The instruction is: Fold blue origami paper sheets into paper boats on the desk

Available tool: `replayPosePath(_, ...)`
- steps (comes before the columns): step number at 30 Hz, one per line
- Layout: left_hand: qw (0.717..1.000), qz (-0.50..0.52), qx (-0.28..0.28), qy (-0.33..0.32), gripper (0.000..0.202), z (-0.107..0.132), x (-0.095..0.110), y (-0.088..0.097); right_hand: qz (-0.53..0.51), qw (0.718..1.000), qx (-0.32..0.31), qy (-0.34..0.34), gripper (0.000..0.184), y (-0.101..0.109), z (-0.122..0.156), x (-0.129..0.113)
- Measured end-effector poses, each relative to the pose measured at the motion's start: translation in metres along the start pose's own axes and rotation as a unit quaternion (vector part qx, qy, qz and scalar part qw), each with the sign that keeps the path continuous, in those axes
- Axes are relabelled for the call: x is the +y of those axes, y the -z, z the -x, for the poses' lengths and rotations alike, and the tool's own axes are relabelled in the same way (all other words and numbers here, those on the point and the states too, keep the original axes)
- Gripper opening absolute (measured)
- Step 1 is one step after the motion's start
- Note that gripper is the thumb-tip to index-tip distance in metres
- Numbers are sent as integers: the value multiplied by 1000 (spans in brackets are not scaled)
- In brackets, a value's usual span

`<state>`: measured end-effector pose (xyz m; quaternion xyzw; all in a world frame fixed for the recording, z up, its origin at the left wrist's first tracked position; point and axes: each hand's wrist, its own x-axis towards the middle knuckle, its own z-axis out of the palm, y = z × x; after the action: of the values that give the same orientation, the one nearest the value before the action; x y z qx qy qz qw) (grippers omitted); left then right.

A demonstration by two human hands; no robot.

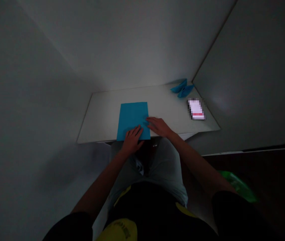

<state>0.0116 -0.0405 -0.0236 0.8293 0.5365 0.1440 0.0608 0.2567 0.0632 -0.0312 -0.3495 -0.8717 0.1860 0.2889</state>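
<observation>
A blue sheet of paper (133,115) lies flat on a small white table (102,113), near its front edge. My left hand (132,139) rests on the sheet's near edge with fingers stretched flat. My right hand (159,126) lies at the sheet's lower right corner, fingers extended and pressing on the paper. Neither hand grips anything.
A folded blue paper figure (182,87) sits at the table's far right corner. A bright phone-like object (196,109) lies on the right side. Walls close in on the left, back and right. A green object (238,185) is on the dark floor at right.
</observation>
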Motion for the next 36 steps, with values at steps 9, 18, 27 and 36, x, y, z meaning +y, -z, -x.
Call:
replayPosePath(9,997,29,-46,-51,131,7,-43,22,53,997,-48,23,72,11,39,5)
replayPosePath(18,996,-45,-9,-80,86,25,-78,25,132,973,-150,111,133,19,69,21)
replayPosePath(27,997,1,30,-66,62,22,-75,20,101,986,-104,82,81,20,72,14)
replayPosePath(36,996,57,57,31,44,-2,-69,26,-30,998,28,-43,30,10,44,16)
